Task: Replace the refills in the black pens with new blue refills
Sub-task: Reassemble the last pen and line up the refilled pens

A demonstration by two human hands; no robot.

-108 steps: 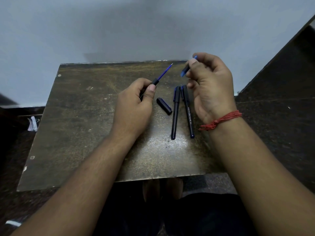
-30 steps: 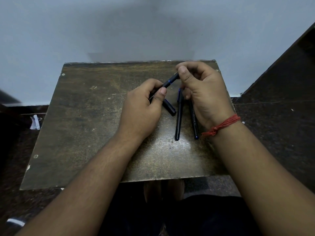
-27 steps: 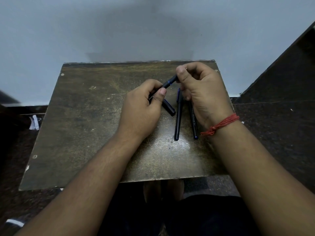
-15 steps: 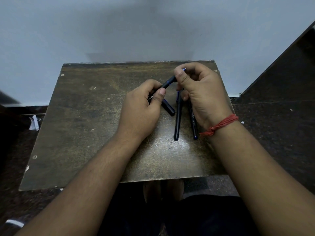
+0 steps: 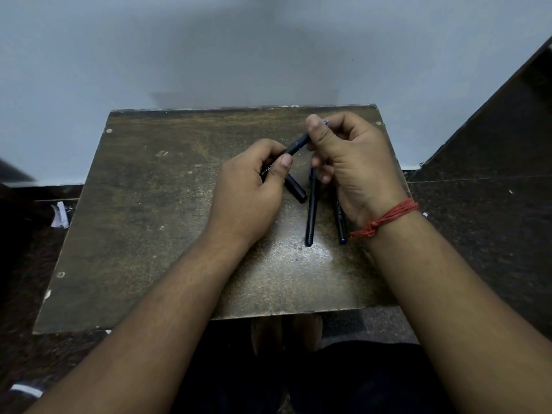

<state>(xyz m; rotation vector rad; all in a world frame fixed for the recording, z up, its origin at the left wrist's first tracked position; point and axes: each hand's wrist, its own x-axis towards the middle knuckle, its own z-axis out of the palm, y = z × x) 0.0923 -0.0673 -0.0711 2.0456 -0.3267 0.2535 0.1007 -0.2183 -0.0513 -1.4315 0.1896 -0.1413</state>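
A scrap of white paper (image 5: 59, 215) is lying on the dark floor at the far left, beside the worn brown table (image 5: 143, 222). Over the middle of the table the left hand (image 5: 248, 192) is hovering with its back turned up, its forearm reaching in from the lower left; the fingers are curling around the barrel of a black pen (image 5: 294, 147), and the thumb is pressing on the barrel from the near side. The pen is slanting up and to the right, bridging the gap between the two hands. Just under the left thumb a black cap (image 5: 296, 189) is lying on the table. To its right two more black pens (image 5: 312, 213) are lying side by side, running toward the person, the right one partly hidden beneath the right hand (image 5: 355, 168). That hand is tilting inward with its thumb side toward the camera, thumb and curled fingers pinching the upper end of the held pen, where a small blue tip (image 5: 325, 122) is peeking out above the thumb. A red thread (image 5: 385, 219) is circling the right wrist.
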